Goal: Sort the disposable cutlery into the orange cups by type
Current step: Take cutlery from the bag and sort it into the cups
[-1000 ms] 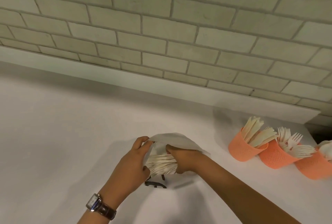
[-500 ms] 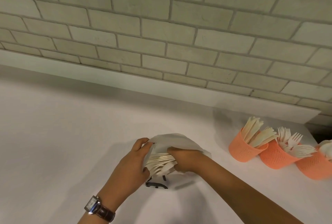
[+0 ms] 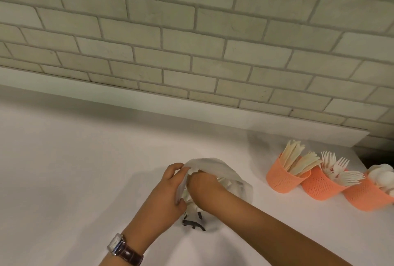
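**A:** What's changed, nearest first?

**B:** The left hand [image 3: 170,193] pinches the bag [image 3: 215,165] mouth as before. The right hand [image 3: 203,186] has slid deeper in, covering most of the cutlery [image 3: 190,200] that showed a moment ago. I cannot tell if its fingers grip.

**A:** Meaning?

**B:** Probably pulling out another batch. Far right, the orange cups [image 3: 283,180] already hold knives, forks and spoons

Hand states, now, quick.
Left hand: grips the bag at its rim.
Right hand: reaching into the bag, fingers hidden; cannot tell.
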`<state>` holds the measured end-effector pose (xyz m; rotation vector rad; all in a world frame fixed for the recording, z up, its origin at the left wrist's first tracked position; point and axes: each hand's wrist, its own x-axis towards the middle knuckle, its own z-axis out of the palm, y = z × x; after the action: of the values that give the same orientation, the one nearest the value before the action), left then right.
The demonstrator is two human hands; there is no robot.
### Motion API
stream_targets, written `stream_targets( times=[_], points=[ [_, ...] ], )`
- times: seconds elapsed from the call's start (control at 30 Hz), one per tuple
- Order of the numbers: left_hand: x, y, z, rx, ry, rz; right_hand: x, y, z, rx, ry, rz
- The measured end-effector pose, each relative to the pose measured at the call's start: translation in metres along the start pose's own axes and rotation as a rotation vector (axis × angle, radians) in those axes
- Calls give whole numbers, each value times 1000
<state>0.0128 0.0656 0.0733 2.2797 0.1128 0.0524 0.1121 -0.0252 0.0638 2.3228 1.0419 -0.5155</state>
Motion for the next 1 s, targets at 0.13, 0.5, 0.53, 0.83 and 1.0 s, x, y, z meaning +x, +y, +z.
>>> stream_targets(
  times=[0.13, 0.5, 0.53, 0.83, 1.0],
  points=[
    [6, -3, -2, -30, 33, -1, -13, -1, -10, -80, 25, -16],
    [8, -25, -14, -7, 26, -86, -93, 75, 29, 542, 244, 69],
    [9, -25, -14, -10, 27, -93, -99, 82, 39, 641, 247, 76],
    [13, -27, -13, -28, 51, -91, -138, 74, 94, 1548, 322, 68],
    [13, -22, -7, 103, 200, 0, -153, 56, 104, 1930, 527, 129]
  ],
)
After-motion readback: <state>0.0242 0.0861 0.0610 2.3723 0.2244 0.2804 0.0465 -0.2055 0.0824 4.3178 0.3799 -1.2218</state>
